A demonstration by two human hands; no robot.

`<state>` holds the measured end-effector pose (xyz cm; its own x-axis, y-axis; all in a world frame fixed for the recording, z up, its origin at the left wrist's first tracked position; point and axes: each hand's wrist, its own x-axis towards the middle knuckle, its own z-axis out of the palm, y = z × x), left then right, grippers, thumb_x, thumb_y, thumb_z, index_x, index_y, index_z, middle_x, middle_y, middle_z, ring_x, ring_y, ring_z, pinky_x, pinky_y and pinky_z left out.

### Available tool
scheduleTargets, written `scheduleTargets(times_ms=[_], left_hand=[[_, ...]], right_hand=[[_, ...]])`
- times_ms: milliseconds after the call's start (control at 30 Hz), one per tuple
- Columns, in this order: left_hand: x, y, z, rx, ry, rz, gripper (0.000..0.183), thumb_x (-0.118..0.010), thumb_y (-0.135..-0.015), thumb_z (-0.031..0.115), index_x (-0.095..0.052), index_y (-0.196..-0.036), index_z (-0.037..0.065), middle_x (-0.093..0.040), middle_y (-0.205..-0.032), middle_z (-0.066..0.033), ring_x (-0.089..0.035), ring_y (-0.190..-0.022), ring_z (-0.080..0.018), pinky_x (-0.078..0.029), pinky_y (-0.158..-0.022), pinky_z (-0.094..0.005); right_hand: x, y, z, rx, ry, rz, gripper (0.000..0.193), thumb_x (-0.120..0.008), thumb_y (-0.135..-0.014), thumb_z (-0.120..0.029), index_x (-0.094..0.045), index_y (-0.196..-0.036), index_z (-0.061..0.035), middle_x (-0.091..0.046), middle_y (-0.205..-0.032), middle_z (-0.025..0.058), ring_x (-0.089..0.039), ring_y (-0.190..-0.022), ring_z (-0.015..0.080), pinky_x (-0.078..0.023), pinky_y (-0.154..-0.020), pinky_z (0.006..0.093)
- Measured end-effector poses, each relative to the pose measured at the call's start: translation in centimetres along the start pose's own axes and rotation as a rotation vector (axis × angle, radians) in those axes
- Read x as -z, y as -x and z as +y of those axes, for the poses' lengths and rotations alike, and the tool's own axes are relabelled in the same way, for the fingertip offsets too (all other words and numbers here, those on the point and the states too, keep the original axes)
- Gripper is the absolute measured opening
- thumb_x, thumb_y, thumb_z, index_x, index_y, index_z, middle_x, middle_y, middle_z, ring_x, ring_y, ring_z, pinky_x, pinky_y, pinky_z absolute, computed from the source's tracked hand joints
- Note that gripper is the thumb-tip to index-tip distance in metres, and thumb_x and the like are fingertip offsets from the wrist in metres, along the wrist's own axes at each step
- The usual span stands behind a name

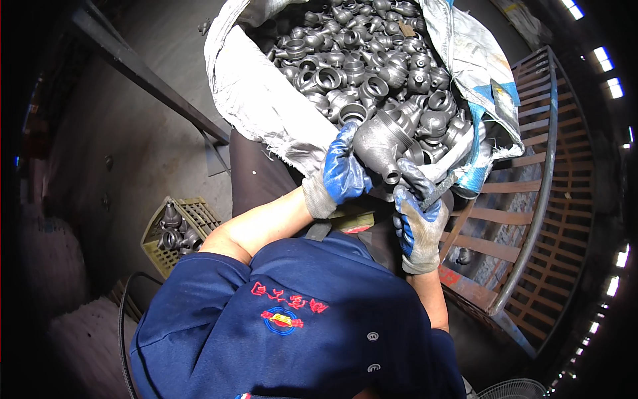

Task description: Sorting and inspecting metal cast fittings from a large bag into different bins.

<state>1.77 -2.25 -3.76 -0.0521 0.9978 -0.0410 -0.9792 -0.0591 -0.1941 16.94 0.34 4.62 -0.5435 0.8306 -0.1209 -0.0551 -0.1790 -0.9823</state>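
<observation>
Your left hand [341, 171], in a blue and grey glove, is closed on the left side of a large dark grey metal casting [380, 147]. This casting is in front of you, at the near edge of a white woven bag [256, 93], and its narrow spout points down toward you. Your right hand [420, 226], gloved in the same way, has the fingers bent around a dark, narrow bar [438, 191], which lies slanting across the palm side. Its fingertips are just beside the spout; I cannot tell whether they touch it. The bag is open and holds a great pile of similar castings [352, 70], with round mouths turned in many directions. At your left, a yellow-green plastic crate [157, 251] on the floor contains some more of them. At your right stands a rack [551, 133] with a grey tube frame and brown slats, and at the lower right a round fan grille [512, 390] is partly visible.
</observation>
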Motion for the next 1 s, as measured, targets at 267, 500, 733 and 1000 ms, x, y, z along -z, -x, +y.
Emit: scheduleTargets(times_ms=[267,500,733,1000], left_hand=[[0.0,1.1,-0.3,0.172,0.036,-0.117,0.057,-0.043,-0.092,0.043,-0.035,-0.133,0.005,-0.043,-0.130,-0.0191,-0.048,-0.115,-0.0335,-0.039,-0.097,-0.0549],[1.2,1.6,1.0,0.328,-0.271,0.014,0.045,-0.042,-0.095,0.030,-0.038,-0.131,0.005,-0.046,-0.129,-0.0154,-0.053,-0.111,-0.0286,-0.047,-0.090,-0.0403],[-6.6,2.9,2.5,-0.021,-1.778,-0.138,0.039,-0.072,-0.075,0.012,-0.057,-0.110,0.004,-0.056,-0.112,-0.0055,-0.051,-0.103,-0.0159,-0.044,-0.086,-0.0299],[-4.7,2.1,2.3,0.434,-1.942,-0.264,0.038,-0.068,-0.078,0.012,-0.056,-0.113,0.002,-0.062,-0.095,-0.0040,-0.056,-0.088,-0.0111,-0.046,-0.079,-0.0268]], right_hand=[[1.6,-2.8,0.2,0.413,0.144,0.026,0.037,-0.061,-0.084,-0.005,-0.051,-0.118,0.0040,-0.055,-0.116,0.0119,-0.056,-0.094,0.0131,-0.048,-0.073,0.0228],[3.6,-7.2,-1.4,0.157,0.091,-0.235,0.031,-0.063,-0.081,-0.007,-0.057,-0.109,0.0036,-0.063,-0.093,0.0056,-0.057,-0.076,0.0074,-0.046,-0.070,0.0200],[3.7,-6.5,-4.3,0.022,0.349,-0.605,0.038,-0.064,-0.073,-0.002,-0.056,-0.109,-0.0011,-0.059,-0.098,0.0047,-0.055,-0.090,0.0107,-0.046,-0.082,0.0265],[3.6,-6.5,-1.9,0.198,0.386,-0.740,0.051,-0.071,-0.073,-0.005,-0.052,-0.120,-0.0011,-0.060,-0.104,0.0062,-0.056,-0.091,0.0113,-0.046,-0.083,0.0262]])
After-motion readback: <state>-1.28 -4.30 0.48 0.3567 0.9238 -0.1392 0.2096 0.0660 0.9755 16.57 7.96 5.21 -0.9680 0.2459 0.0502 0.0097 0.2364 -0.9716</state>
